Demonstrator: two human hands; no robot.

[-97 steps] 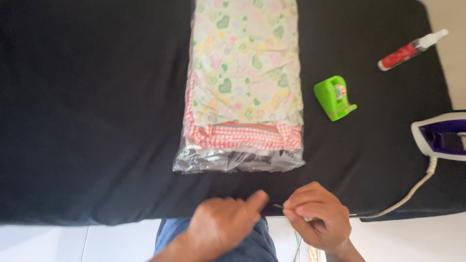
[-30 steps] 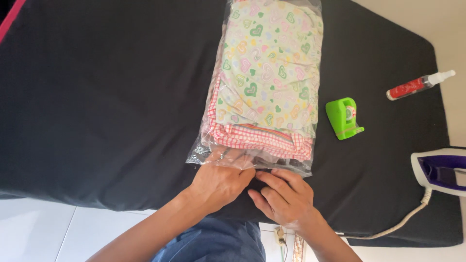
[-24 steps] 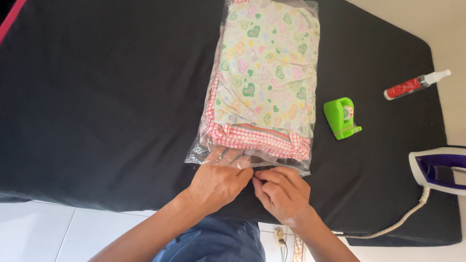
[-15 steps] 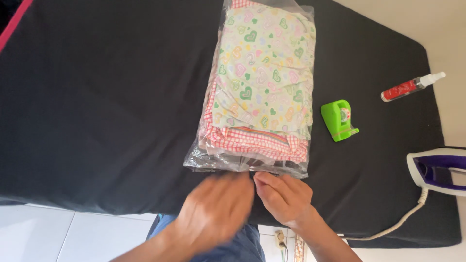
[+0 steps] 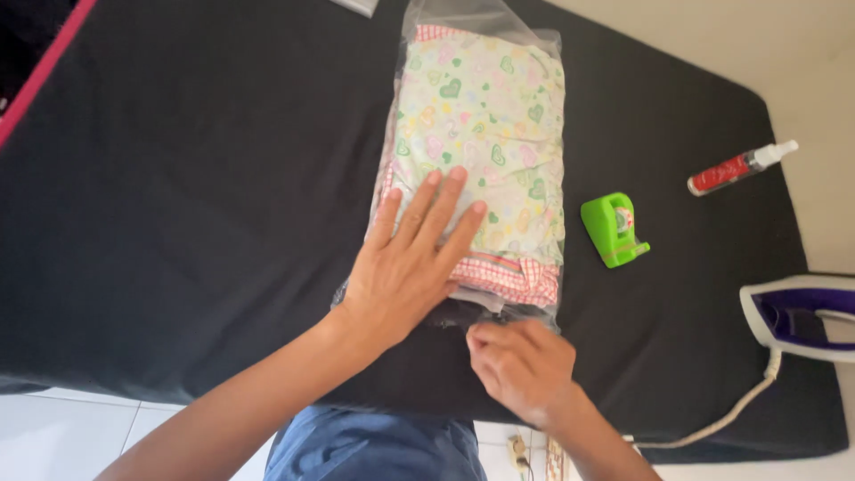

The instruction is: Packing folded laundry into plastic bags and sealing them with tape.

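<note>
Flat on the black table, one clear bag of folded heart-print cloth lies under the left hand, fingers spread wide on its near half. Just below, the right hand pinches the bag's near edge. Beside it: one green tape dispenser, one red spray bottle, one iron.

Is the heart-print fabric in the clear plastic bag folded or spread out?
Folded: the heart-print fabric forms a compact rectangle inside the clear plastic bag, stacked edges showing near the left hand.
</note>
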